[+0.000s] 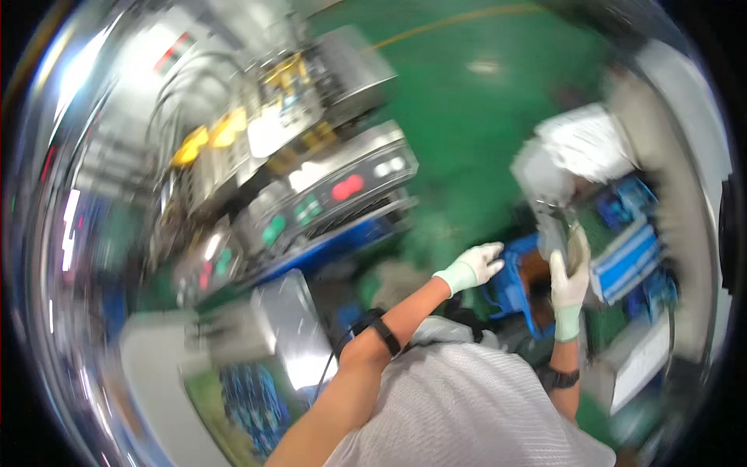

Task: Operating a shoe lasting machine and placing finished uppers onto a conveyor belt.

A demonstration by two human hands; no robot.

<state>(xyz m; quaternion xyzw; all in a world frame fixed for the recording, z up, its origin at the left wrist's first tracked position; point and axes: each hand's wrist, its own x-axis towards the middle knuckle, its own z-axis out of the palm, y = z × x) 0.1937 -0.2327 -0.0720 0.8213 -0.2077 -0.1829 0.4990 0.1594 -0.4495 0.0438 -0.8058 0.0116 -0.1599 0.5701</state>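
Blue plastic bin (510, 286) is standing on the right side of the view, between the two gloved hands, its inside showing brown. The person's left hand (477, 266) is hanging just beside its near edge, fingers loosely extended and holding nothing visible; whether they are touching the rim, I cannot tell. The right hand (570, 276) is reaching past the bin's other side, thumb and fingers parting in a V; a blurred grey shape is showing beyond them, and I cannot tell whether they are pinching it.

Green floor (447, 86) is spreading through the middle of the room, shining under the lights, with a yellow line (455, 17) curving across its far part. Left of it, a machine (299, 183) is carrying red, green and white buttons on a sloping panel, with yellow parts above. A white bundle (587, 144) is lying beyond the right hand, and blue pieces (627, 201) are sitting near the pale wall. At lower left, a tray (200, 391) is holding more blue pieces.

Motion blur is smearing the panel's markings and a red-and-white label (175, 53) at upper left, leaving their writing unreadable.
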